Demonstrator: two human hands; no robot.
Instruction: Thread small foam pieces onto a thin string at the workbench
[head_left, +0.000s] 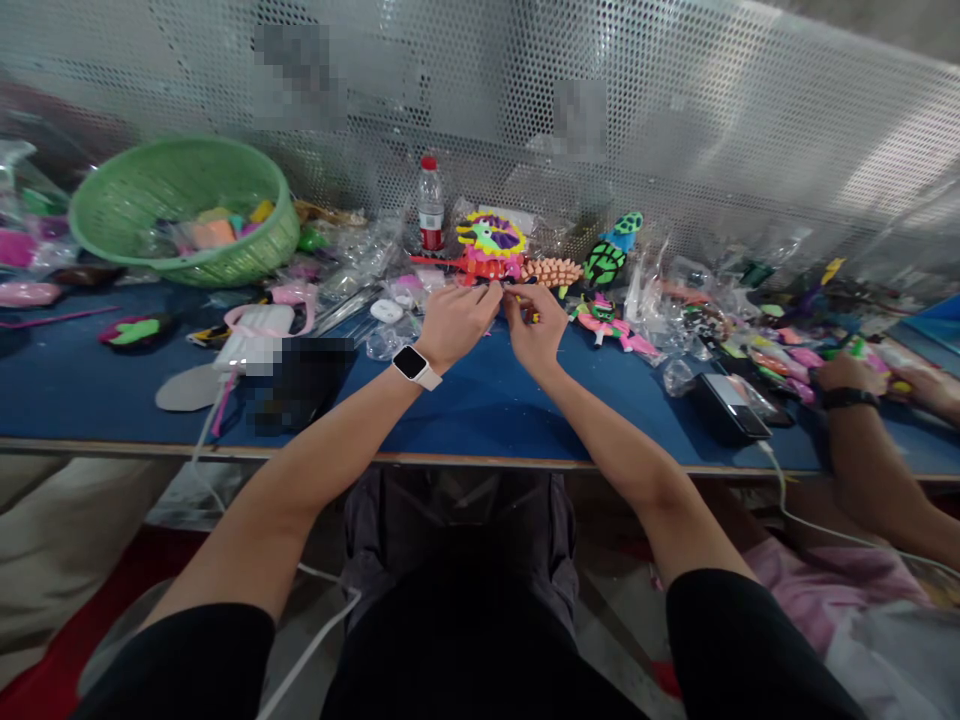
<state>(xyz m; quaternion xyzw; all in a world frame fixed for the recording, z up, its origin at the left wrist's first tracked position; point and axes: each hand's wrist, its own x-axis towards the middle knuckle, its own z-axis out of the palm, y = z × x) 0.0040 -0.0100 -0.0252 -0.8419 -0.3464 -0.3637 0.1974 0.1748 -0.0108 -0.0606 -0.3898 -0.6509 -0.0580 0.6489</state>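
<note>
My left hand [461, 318], with a white watch on its wrist, is closed in a pinch above the blue table [480, 410]. Close beside it, my right hand [538, 325] has its fingertips pressed together too. Whatever they pinch is small and mostly hidden; a bit of yellow and red shows by the right fingers. Just beyond the hands lie a red clay-like figure [487, 266], a yellow, purple and green figure [495, 235] and a tan spiky one [551, 272]. A green and black turtle-like figure [606, 262] and a pink and green figure [604, 318] sit to the right.
A green basket [187, 265] with colourful lumps stands at the back left. A red-capped bottle [430, 205] is near the mesh wall. A black power bank [726, 408], a white device [255, 338] with a cable and clear wrappers lie around. Another person's hand [851, 375] works at right.
</note>
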